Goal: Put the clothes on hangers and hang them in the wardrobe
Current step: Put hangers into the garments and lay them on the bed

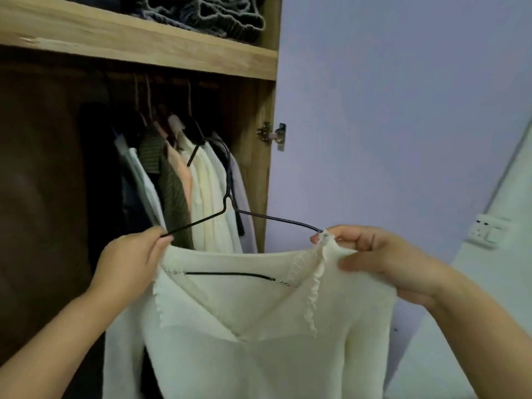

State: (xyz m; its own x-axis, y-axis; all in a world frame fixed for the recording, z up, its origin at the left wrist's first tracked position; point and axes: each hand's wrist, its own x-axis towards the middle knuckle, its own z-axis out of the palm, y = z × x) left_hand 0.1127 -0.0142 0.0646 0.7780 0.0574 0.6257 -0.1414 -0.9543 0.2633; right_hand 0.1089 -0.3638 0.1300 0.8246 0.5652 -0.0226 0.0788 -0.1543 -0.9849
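1. A cream knit top (259, 341) with a frilled V-neck is held up in front of the open wardrobe (256, 174), just below and before its hanging space.
2. A black wire hanger (227, 208) is threaded into the top – its bottom bar is seen through the neck opening, while its shoulders and hook rise above the collar toward the wardrobe.
3. The left shoulder of the top, together with the hanger's left end, is pinched between thumb and fingers of the left hand (129, 260).
4. The right shoulder seam is gripped by the right hand (383, 260), with fingers curled over the fabric where the hanger's right end meets it.
5. Inside the wardrobe, a row of hung garments (184, 182) – cream, peach, striped olive, pale blue – is seen directly behind the hanger's hook.
6. On the wardrobe's upper shelf (144, 38), folded grey knitwear (201, 12) is stored.
7. A metal hinge (273, 135) is fixed on the wardrobe's right side panel.
8. To the right of the wardrobe, a lilac wall (403, 110) and a white socket plate (486, 231) are visible.
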